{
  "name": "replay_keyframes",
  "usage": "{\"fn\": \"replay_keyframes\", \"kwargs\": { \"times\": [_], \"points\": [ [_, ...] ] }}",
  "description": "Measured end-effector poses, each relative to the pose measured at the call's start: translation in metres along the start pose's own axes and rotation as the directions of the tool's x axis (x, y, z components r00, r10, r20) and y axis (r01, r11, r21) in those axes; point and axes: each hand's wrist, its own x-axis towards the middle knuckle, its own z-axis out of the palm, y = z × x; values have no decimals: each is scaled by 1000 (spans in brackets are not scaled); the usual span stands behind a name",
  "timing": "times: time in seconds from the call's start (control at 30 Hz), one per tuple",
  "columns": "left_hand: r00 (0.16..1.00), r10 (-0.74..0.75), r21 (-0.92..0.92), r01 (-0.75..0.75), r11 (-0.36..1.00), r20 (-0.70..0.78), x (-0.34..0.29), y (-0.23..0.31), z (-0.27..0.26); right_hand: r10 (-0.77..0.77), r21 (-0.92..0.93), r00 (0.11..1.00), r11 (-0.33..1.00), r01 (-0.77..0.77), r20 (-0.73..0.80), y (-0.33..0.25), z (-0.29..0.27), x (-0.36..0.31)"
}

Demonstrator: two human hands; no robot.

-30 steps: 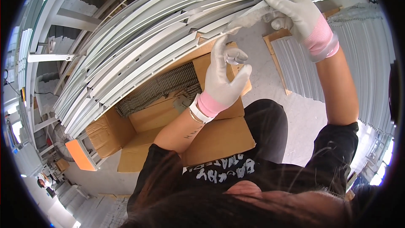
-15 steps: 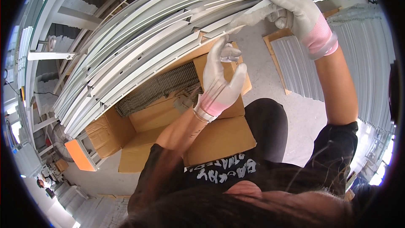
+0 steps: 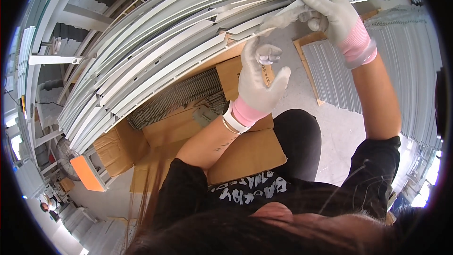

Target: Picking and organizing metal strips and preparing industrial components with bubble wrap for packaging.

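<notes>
My right hand (image 3: 330, 15), in a white glove with a pink cuff, is closed around a white strip in clear plastic film (image 3: 281, 20) at the upper right. Crumpled film shows on both sides of its fingers. My left hand (image 3: 263, 78), gloved alike, is near the strip's lower end with its thumb spread and its other fingers partly bent. I see nothing gripped in it. Its index finger reaches up to the edge of the long white metal profiles (image 3: 188, 38), which lie stacked and curve across the upper picture. Whether that finger touches them I cannot tell.
Below the profiles is an open cardboard box (image 3: 165, 137) holding rows of small metal parts (image 3: 181, 92). More grey profiles (image 3: 396, 66) are stacked at the right. An orange-faced panel (image 3: 88, 173) and a fan (image 3: 66, 153) stand at the left. A person (image 3: 49, 206) is far off at lower left.
My left hand has shifted right along the profiles' edge, its thumb still spread. My right hand has barely moved and keeps hold of the film-covered strip.
</notes>
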Motion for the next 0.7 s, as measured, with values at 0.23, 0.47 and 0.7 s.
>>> {"fn": "replay_keyframes", "kwargs": {
  "times": [0.23, 0.47, 0.7],
  "points": [
    [997, 29, 274, -49, 961, 77, -2, -1, -6, -84, -17, 993, 996, 83, -81, 17, 0, -5],
    [999, 2, 224, -12, 974, 47, -5, -6, 9, -170, -76, 985, 983, 167, -41, 16, -1, -5],
    [989, -40, 86, 53, 995, -143, -5, -13, 22, -115, -139, 992, 985, 106, -56, 8, 8, 3]
  ]
}}
